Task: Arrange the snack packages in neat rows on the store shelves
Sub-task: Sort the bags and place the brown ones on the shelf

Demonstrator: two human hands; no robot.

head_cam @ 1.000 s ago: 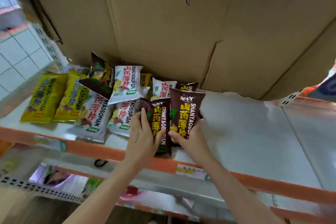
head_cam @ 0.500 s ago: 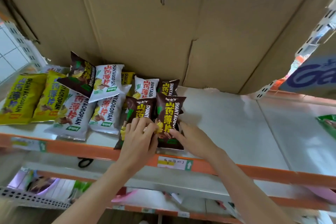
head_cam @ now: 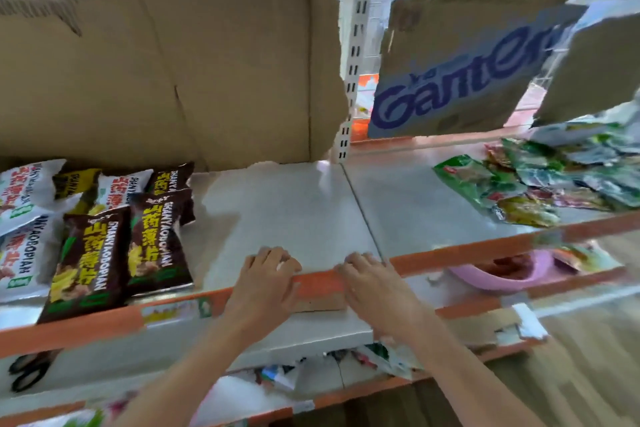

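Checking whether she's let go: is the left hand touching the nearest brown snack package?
Apart. The head view shows the left hand on the shelf edge, bare shelf between it and the brown snack package.

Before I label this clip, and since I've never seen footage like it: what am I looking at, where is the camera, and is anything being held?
There is no machine here. A person wears a camera on the head, looking down at their own two hands. The left hand and right hand rest on the orange front edge of a store shelf; neither holds anything. Two brown packs lie side by side at the left, with white packs beyond them. A loose heap of green packs lies at the right. Torn cardboard lines the back.
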